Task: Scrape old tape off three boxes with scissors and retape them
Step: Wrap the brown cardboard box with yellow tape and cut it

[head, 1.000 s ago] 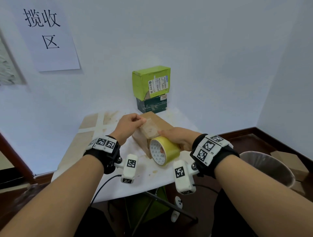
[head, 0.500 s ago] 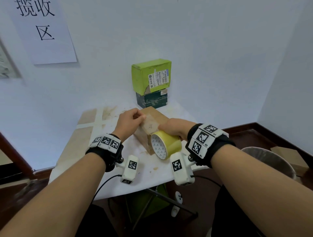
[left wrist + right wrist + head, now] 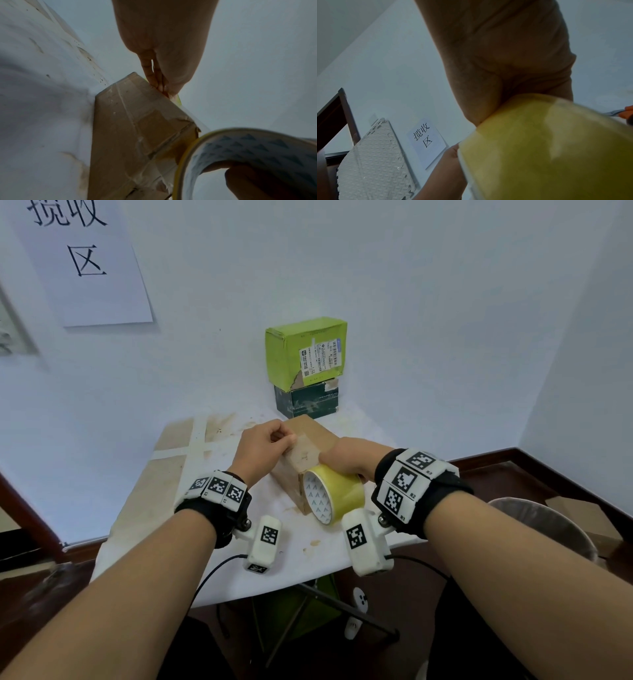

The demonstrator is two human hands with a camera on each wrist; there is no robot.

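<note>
At the counter, head view: a plain brown cardboard box (image 3: 310, 453) lies on the white, stained counter (image 3: 219, 549), with both hands on it.
Left hand, head view: the left hand (image 3: 263, 451) presses curled fingers onto the box top, apparently pinning a tape end.
Right hand, head view: the right hand (image 3: 349, 458) grips a yellow roll of packing tape (image 3: 334, 496) at the box's near end.
Other boxes: a light green carton (image 3: 305, 352) sits on a dark green carton (image 3: 308, 402) against the wall.
Step in hand: judged as retaping the brown box; next the roll likely needs pulling down over the near edge, then cutting.
Left wrist view: fingertips (image 3: 159, 83) pinch at the box's top edge; old tape residue streaks the cardboard side, and a clear strip runs toward the roll.
Right wrist view: the palm wraps the yellow roll; orange-handled scissors (image 3: 623, 113) show at the right edge.
Room: pale walls, a paper sign (image 3: 85, 261) with characters, a grey bin (image 3: 544, 525) on the dark floor.
</note>
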